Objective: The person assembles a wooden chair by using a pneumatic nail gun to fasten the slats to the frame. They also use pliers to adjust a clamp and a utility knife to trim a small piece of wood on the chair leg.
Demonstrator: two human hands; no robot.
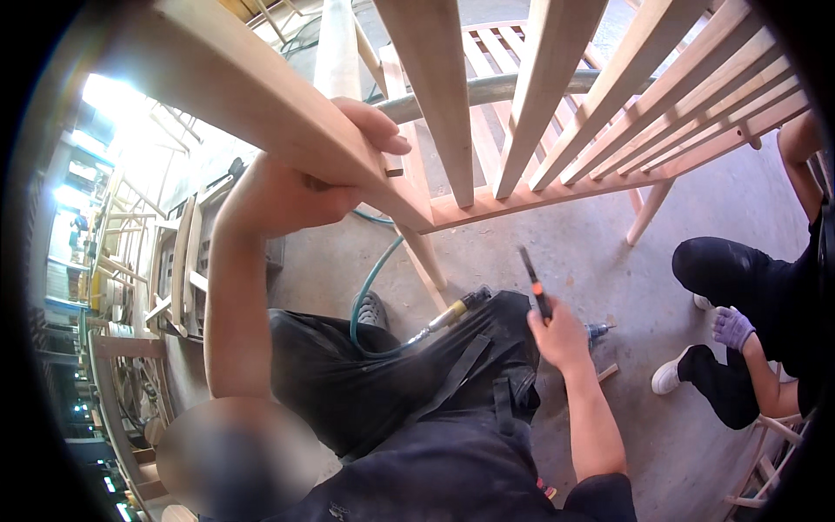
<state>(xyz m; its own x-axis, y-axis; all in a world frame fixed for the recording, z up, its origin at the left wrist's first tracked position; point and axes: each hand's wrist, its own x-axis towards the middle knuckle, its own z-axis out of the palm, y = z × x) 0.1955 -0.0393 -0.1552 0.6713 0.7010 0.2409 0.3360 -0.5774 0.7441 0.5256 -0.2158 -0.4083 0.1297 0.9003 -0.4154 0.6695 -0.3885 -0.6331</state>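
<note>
A pale slatted wooden frame (454, 211), part of a bench or chair, slants across the upper view. My left hand (300, 196) is closed around its thick end rail (261, 96), thumb and fingers on opposite sides. Close to those fingertips a short peg (394, 172) sticks out of the wood. Held in my right hand (561, 335), below the slats and apart from them, is a slim hand tool (536, 280) with a black-and-orange handle and a narrow dark blade; its exact kind is unclear. Across my lap lies a yellow-bodied air tool (457, 311) on a teal hose (355, 317).
Another tool (598, 331) lies on the concrete floor beyond my right hand, near a wood offcut (608, 372). A person in dark clothes with a purple glove (733, 328) crouches at the right. Wooden frames (178, 261) stand along the left.
</note>
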